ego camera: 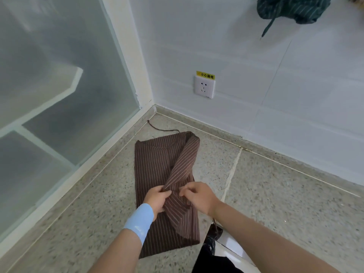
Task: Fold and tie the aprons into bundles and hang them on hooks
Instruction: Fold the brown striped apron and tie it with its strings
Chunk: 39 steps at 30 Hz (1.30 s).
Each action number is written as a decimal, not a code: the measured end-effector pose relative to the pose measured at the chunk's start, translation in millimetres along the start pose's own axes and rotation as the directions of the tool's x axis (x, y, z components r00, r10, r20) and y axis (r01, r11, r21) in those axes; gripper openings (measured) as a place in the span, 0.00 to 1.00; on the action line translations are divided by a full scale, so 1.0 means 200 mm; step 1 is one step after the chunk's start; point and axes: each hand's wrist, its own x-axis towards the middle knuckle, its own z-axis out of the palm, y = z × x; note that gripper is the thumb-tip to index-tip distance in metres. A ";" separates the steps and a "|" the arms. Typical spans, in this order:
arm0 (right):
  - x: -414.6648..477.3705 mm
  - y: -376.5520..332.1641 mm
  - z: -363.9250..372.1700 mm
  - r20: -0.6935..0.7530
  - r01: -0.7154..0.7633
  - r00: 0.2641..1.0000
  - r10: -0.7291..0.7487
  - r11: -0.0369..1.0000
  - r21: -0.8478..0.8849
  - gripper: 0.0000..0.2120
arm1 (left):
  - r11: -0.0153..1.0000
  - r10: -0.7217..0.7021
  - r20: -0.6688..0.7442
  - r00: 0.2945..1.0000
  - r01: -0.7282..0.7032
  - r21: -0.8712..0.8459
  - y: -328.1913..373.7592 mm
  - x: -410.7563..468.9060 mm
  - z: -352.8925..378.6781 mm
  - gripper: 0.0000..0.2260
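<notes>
Forearms enter from the bottom edge, the left one with a light blue wristband (138,221). Left hand (156,198) and right hand (199,195) sit close together at lower centre, not quite touching, both on the apron (151,170). Left fingers curl round a bunched fold of the cloth; right fingers pinch the same fold from the other side.

Apron is brown with thin pale stripes, lying flat on the counter (285,203) at lower centre, long side running away from me. One flap is folded diagonally across it, from the top right corner down to my hands and on past them toward bottom right. Thin brown string (157,128) trails from the apron's far end toward the corner, lying on the counter.

Counter is speckled stone, with a pale seam right of the apron. Dark clothing (212,261) shows at bottom centre. White tiled wall (256,66) stands behind, with a white socket (204,88) and a yellow label (205,75) touching its top. Frosted glass panel (59,95) fills the left. Green striped bundle (291,8) hangs against the wall at upper right, cut off by the top edge, one strap dangling.
</notes>
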 end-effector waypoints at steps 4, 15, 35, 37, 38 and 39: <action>0.07 0.06 0.05 -0.016 -0.018 1.000 0.014 0.962 -0.272 0.11 | 0.870 0.059 -0.249 0.967 0.072 0.487 -0.17 0.08 -0.16 0.13; 0.37 0.15 0.00 -0.202 -0.219 0.963 0.178 0.955 -0.202 0.30 | 0.303 0.499 0.237 0.834 -0.424 0.853 -0.02 0.23 -0.01 0.12; 0.87 -0.13 -0.23 0.171 -0.190 0.962 0.212 0.973 -0.135 0.14 | 0.888 0.243 -0.465 0.851 -0.003 0.459 0.25 0.58 -0.23 0.15; 0.86 -0.12 -0.19 0.070 -0.212 0.972 0.224 0.966 -0.144 0.16 | 0.827 0.387 -0.495 0.778 -0.056 0.559 0.25 0.55 -0.22 0.14; 0.85 -0.12 -0.16 0.048 -0.246 0.965 0.257 0.956 -0.160 0.17 | 0.808 0.433 -0.448 0.782 -0.116 0.577 0.25 0.53 -0.20 0.12; 0.84 -0.12 -0.12 0.056 -0.280 0.954 0.296 0.940 -0.193 0.19 | 0.799 0.435 -0.369 0.821 -0.164 0.578 0.25 0.51 -0.18 0.09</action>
